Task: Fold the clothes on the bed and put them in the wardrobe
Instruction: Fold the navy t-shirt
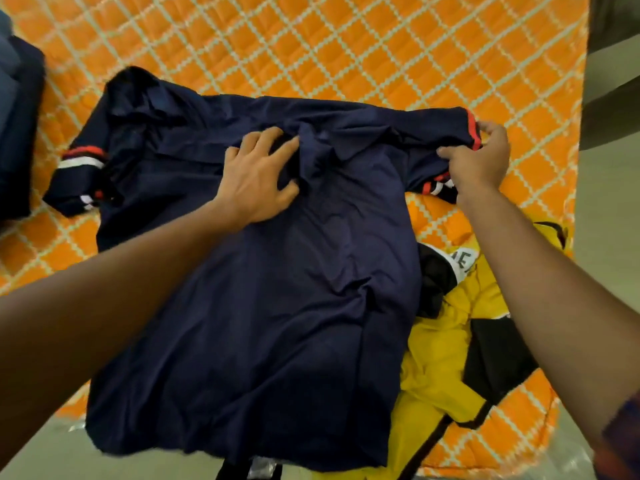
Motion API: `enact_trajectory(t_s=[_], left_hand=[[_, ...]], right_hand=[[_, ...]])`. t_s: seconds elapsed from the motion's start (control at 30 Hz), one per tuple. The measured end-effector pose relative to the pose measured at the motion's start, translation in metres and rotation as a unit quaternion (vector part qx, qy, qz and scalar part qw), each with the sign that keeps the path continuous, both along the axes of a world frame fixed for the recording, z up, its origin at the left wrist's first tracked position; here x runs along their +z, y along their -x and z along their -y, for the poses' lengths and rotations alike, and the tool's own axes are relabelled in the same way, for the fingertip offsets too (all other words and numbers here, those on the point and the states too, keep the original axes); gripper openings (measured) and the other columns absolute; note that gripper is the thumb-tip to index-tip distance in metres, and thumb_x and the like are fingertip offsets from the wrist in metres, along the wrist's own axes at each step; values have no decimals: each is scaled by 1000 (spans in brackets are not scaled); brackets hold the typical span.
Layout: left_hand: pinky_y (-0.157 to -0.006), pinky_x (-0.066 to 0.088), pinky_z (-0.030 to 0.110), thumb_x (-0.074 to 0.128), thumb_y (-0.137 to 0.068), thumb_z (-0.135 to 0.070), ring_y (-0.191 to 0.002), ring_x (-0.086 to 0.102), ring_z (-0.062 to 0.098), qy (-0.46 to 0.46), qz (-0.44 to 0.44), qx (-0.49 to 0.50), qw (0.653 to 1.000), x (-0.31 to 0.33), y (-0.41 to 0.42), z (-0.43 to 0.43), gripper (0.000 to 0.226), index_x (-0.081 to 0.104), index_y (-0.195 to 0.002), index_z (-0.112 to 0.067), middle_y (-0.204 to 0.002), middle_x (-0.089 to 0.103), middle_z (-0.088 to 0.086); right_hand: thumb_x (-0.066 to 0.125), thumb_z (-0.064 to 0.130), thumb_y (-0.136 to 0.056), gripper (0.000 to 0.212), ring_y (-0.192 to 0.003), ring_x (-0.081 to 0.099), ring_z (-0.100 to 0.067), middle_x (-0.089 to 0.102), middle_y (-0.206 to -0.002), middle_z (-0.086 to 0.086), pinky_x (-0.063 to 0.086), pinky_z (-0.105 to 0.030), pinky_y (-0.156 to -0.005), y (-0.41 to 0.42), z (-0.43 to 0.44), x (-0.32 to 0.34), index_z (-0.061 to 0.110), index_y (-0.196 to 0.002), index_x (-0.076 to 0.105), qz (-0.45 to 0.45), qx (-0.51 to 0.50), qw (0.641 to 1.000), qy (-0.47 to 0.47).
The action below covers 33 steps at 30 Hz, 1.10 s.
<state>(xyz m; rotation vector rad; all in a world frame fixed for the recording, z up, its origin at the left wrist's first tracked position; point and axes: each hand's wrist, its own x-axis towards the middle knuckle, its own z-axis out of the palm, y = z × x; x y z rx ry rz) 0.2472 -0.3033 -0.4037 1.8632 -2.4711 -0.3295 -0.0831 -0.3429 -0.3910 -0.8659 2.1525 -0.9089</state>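
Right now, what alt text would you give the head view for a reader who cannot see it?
A navy shirt lies spread on an orange quilted bed; the left hand presses flat on it while the right hand grips one striped sleeve. A yellow and black garment lies partly under the shirt.

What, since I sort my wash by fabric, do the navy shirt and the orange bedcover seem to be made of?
Navy shirt: thin, soft cloth with a faint sheen and fine creases, with red and white sleeve bands; likely a synthetic or blended sports knit, not certain. Orange bedcover: matte quilted textile, its pale lattice lines dimpling puffed squares; fibre unclear.
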Motion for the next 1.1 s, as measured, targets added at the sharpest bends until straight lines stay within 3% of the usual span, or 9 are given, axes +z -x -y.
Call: enact_trajectory(t_s=[0.13,0.23,0.33,0.47,0.57,0.77,0.9,1.0,1.1], left_hand=[[-88,41,57,52,-97,-33,-125,43,42,55,27,61,996,16,6,57,54,41,-150,-25,-146,45,11],[-89,43,54,47,-102,-27,-123,46,41,18,-17,140,990,22,5,107,44,49,-146,-25,-135,50,15],[-94,46,48,47,-101,-25,-115,55,37,-3,-64,97,993,24,18,139,33,67,-126,-20,-125,60,14],[-83,49,42,53,-90,-38,-103,59,28,-15,-188,-89,978,37,64,114,42,61,-128,-22,-111,60,8],[-68,43,40,60,-88,-52,-104,58,33,-44,-28,-166,985,31,87,86,63,45,-142,-25,-128,48,8],[-70,48,53,52,-80,-1,-95,56,48,1,-2,-136,991,32,83,131,38,62,-116,-6,-109,56,22],[-71,42,49,52,-86,6,-109,50,47,80,24,-97,992,43,92,173,40,60,-123,-7,-123,52,22],[-80,38,50,48,-87,3,-121,46,42,139,18,-56,989,49,101,190,44,59,-127,-13,-132,50,16],[-83,41,47,41,-89,-5,-116,50,36,155,-37,-55,986,47,110,189,37,63,-117,-15,-123,56,13]], right_hand=[[80,4,-75,53,-101,69,-22,70,-120,-6,60,-29,-73,4,10,0,13,-125,67,141,-67,988,8],[76,1,-82,28,-92,70,-22,72,-107,-6,59,-28,-66,9,15,4,18,-104,70,229,-122,965,36],[71,5,-90,16,-87,69,-21,72,-101,-5,55,-24,-61,10,22,0,18,-100,69,243,-155,956,49],[67,11,-95,13,-78,64,-14,69,-102,-3,47,-16,-49,2,30,-6,19,-104,66,198,-190,961,34],[66,12,-96,12,-77,62,-15,69,-106,-6,46,-17,-47,-1,34,-6,22,-100,63,178,-204,961,50],[64,12,-95,15,-95,64,-16,67,-113,-1,54,-27,-68,-3,21,-6,26,-96,60,78,-189,975,87],[61,-1,-87,20,-97,64,-12,67,-102,-5,51,-16,-86,-16,7,-4,17,-95,64,-51,-130,969,204],[62,-1,-85,19,-93,57,2,66,-104,-6,38,-2,-81,-27,7,6,12,-98,69,-135,-118,955,238],[65,5,-88,17,-91,54,-1,65,-105,-5,33,1,-78,-48,9,24,11,-103,72,-175,-104,947,247]])
